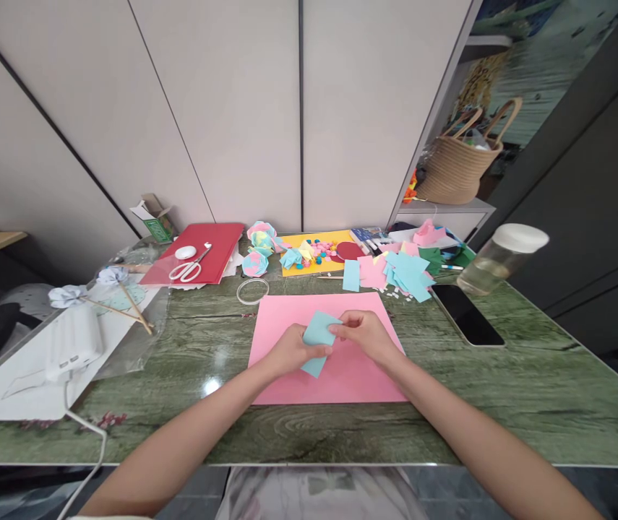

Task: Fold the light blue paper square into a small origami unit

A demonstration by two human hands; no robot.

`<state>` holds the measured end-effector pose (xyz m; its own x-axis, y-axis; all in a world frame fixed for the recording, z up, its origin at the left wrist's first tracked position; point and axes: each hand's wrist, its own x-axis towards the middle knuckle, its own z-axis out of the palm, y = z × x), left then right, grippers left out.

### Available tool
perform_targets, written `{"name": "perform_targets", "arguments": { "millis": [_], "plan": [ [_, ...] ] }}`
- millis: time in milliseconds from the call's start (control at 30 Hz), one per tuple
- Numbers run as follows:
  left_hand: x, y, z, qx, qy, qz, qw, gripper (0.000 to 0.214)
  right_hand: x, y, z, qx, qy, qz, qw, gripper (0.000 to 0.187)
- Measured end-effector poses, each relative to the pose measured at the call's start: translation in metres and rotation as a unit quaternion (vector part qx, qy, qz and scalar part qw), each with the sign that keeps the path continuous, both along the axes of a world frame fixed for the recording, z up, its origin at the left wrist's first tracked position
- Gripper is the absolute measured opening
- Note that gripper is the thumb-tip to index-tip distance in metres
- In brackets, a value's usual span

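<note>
Both my hands hold a piece of light blue paper [320, 328] above a pink sheet [281, 379] lying on the table. My left hand [293, 351] pinches the blue paper at its lower left, with the thumb across it. Part of the blue paper sticks out below that thumb; whether it is one folded piece or two pieces, I cannot tell. At the upper right corner, my right hand [361, 332] pinches the paper between thumb and fingers. Beyond the pink sheet lie loose blue paper pieces [409, 273] and pink paper pieces [372, 271].
White scissors [186, 271] rest on a red folder [222, 249]. Paper balls [255, 263], a tape ring [253, 291] and a yellow sheet [290, 244] with small pompoms stand at the back. A phone [468, 315] and a bottle [496, 263] are right; a power bank [74, 339] is left.
</note>
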<state>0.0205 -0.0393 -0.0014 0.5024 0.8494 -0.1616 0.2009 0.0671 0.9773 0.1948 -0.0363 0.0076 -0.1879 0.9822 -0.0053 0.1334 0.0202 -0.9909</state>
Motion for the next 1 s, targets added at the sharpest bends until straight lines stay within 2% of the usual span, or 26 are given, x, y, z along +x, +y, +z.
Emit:
{"name": "perform_targets", "arguments": {
  "millis": [133,367,733,1000],
  "plan": [
    [0.000,-0.001,0.003,0.007,0.025,0.007,1.000,0.025,0.000,-0.001,0.004,0.003,0.000,-0.007,1.000,0.028],
    [0.000,-0.002,0.004,0.006,0.018,0.000,1.000,0.027,0.002,-0.003,0.010,0.002,0.038,0.018,0.999,0.023],
    [-0.004,0.002,0.005,0.016,0.036,-0.002,0.999,0.024,0.002,0.003,-0.003,0.025,0.022,-0.027,0.999,0.027],
    [-0.004,0.004,0.006,0.019,0.039,0.004,0.999,0.020,0.003,0.004,-0.005,0.031,0.028,-0.057,0.998,0.027]
  ]
}}
